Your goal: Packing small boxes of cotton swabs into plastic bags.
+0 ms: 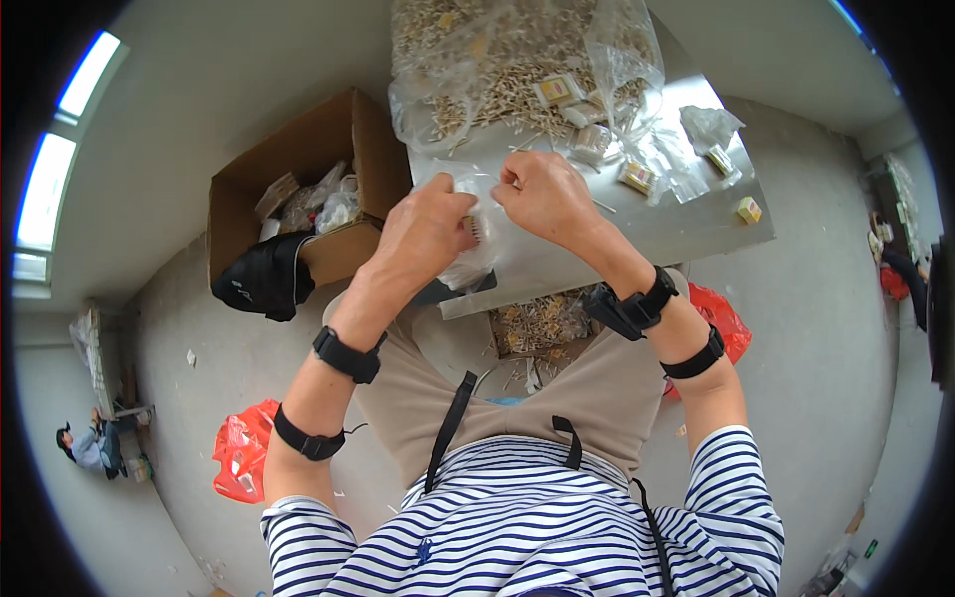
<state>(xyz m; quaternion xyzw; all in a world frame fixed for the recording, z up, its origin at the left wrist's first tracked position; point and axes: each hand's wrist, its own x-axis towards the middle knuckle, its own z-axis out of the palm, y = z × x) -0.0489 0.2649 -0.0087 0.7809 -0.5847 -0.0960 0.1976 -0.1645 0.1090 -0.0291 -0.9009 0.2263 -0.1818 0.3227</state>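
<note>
My left hand (pixel 426 227) is closed around a crumpled clear plastic bag (pixel 476 257) above the near left of the metal table. A row of small stick ends shows through the plastic beside its fingers. Just to the right, my right hand (pixel 549 199) has its fingers curled into a pinch by the bag's upper edge; what they hold, if anything, is hidden. Beyond both hands lies a large heap of short pale sticks (pixel 497 85), apparently cotton swabs, on and under clear plastic. Small packs with yellow labels (pixel 559 90) rest on the heap.
Another small pack (pixel 748 210) lies near the right edge of the metal table (pixel 696 234). A cardboard box (pixel 288 134) with plastic packs stands left, a black cloth (pixel 264 279) over its side. Below are a box of sticks (pixel 542 323) and red bags (pixel 244 453). Other people sit far off.
</note>
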